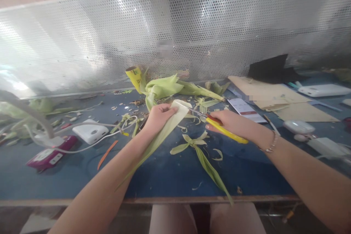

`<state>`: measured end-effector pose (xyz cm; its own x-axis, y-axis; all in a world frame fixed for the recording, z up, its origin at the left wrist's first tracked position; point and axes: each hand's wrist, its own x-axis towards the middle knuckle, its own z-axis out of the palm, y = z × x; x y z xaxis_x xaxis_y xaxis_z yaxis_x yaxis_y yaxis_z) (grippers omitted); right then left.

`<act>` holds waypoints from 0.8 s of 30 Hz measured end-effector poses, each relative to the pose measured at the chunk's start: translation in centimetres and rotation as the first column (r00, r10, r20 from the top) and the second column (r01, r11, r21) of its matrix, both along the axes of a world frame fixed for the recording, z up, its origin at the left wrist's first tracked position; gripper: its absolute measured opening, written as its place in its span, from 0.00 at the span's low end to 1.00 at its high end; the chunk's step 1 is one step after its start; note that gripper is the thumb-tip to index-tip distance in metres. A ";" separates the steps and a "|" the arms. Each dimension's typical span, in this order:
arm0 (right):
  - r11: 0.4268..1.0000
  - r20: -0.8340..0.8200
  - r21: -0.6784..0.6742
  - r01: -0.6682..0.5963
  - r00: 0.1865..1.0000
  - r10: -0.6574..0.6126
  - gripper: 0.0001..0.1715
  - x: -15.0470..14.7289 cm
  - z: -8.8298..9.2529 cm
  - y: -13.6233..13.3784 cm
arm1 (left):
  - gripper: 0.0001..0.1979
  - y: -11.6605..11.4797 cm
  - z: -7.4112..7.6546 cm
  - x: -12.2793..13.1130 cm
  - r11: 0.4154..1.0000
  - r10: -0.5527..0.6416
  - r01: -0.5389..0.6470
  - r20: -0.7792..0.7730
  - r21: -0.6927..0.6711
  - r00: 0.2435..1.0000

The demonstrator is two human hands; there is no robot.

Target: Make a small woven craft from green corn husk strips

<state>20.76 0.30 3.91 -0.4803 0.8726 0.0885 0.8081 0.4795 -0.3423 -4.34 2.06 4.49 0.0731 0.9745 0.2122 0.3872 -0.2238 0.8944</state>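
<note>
Between the thumb and fingers of my left hand is a long pale-green corn husk, its wide end up and its narrow tip trailing down along my forearm. My right hand grips scissors with yellow and red handles. The blades point left and reach the husk's wide end; whether they are apart is hard to make out. Below my hands lies a flower-like piece of cut husk with a long green leaf hanging toward the table's front edge. Behind my left hand rests a pile of whole husks.
A perforated metal panel closes off the back. On the left are a purple power strip, a white device and cables. At right lie a phone, cardboard and a mouse. Husk scraps litter the blue tabletop.
</note>
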 end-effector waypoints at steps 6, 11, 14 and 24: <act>0.995 -0.002 -0.052 0.090 0.996 -0.091 0.27 0.3 -0.4 0.6 | 0.16 0.1 -0.1 0.0 1.000 0.008 -0.009 -0.016 -0.028 1.000; 0.998 0.013 0.005 0.058 0.998 -0.058 0.25 0.3 -0.2 0.3 | 0.16 0.1 -0.3 0.2 0.999 -0.018 0.017 -0.013 -0.039 1.000; 0.999 0.044 0.036 0.019 0.999 -0.020 0.25 0.1 -0.2 0.0 | 0.16 -0.1 -0.5 0.5 0.996 -0.080 0.079 -0.034 -0.035 0.996; 0.994 0.025 0.022 0.103 0.994 -0.104 0.28 0.1 0.2 0.3 | 0.16 -0.1 -0.9 0.7 0.993 -0.105 0.105 -0.003 -0.049 0.994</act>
